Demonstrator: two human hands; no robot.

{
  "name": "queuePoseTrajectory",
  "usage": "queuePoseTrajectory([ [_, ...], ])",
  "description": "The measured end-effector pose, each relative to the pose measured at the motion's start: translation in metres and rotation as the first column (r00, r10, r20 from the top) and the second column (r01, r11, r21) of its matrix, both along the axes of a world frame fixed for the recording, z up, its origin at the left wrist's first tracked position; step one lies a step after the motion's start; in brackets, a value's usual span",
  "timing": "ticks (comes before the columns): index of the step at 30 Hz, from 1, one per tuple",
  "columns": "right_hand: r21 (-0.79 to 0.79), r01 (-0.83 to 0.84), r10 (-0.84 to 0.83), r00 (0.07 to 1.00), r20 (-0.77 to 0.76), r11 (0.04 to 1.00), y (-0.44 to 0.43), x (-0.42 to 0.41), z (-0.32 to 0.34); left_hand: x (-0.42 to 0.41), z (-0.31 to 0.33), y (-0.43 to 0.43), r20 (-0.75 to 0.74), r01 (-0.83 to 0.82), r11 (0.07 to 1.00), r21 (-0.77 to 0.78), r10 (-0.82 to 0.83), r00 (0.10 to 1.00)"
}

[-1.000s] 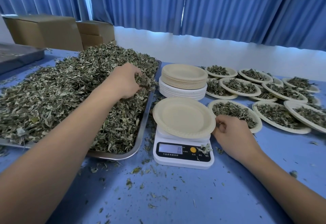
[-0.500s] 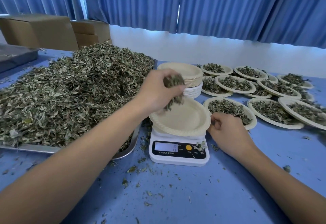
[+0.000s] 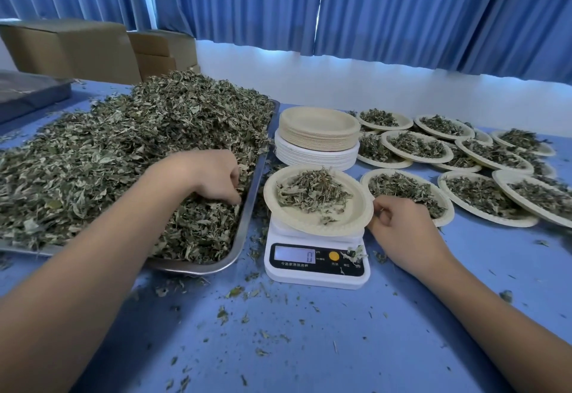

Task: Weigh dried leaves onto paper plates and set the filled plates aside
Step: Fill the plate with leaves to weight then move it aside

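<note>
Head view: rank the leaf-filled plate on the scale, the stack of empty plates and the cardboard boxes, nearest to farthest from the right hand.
1. Tan paper plate holding dried leaves on the white digital scale: its rim meets the right hand, just left.
2. Stack of empty paper plates: behind the scale.
3. Brown cardboard boxes: far back left.

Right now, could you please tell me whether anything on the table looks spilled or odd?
Leaf crumbs are scattered over the blue table before the scale, and a small clump lies on the scale's face. Its display reads 0 although the plate on it holds leaves.
</note>
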State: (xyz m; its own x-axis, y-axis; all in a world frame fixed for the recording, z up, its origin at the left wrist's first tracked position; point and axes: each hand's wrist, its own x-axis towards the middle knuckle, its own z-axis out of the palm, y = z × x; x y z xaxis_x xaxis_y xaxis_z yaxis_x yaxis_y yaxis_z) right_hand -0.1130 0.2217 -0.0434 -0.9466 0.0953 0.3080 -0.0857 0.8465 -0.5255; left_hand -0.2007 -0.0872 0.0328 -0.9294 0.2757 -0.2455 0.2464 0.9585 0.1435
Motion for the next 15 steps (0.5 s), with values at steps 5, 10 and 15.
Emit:
queuePoseTrajectory([
  [5,0.007,-0.007,0.007,1.0,-0.008,1.0,-0.0001,-0.0003,0.0,0.0049,-0.0094,0.0031,-0.107,-0.094,0.989,0.115,0.107,0.989],
  [10,0.001,-0.012,0.012,1.0,-0.01,1.0,-0.0003,-0.0001,0.0001,0.0045,-0.0103,0.0036,-0.286,-0.152,0.927,0.343,0.257,0.923],
  [15,-0.004,-0.013,0.013,1.0,-0.013,1.0,0.0006,0.001,0.0005,0.0055,-0.0119,0.0053,-0.38,-0.134,0.906,0.402,0.298,0.876],
])
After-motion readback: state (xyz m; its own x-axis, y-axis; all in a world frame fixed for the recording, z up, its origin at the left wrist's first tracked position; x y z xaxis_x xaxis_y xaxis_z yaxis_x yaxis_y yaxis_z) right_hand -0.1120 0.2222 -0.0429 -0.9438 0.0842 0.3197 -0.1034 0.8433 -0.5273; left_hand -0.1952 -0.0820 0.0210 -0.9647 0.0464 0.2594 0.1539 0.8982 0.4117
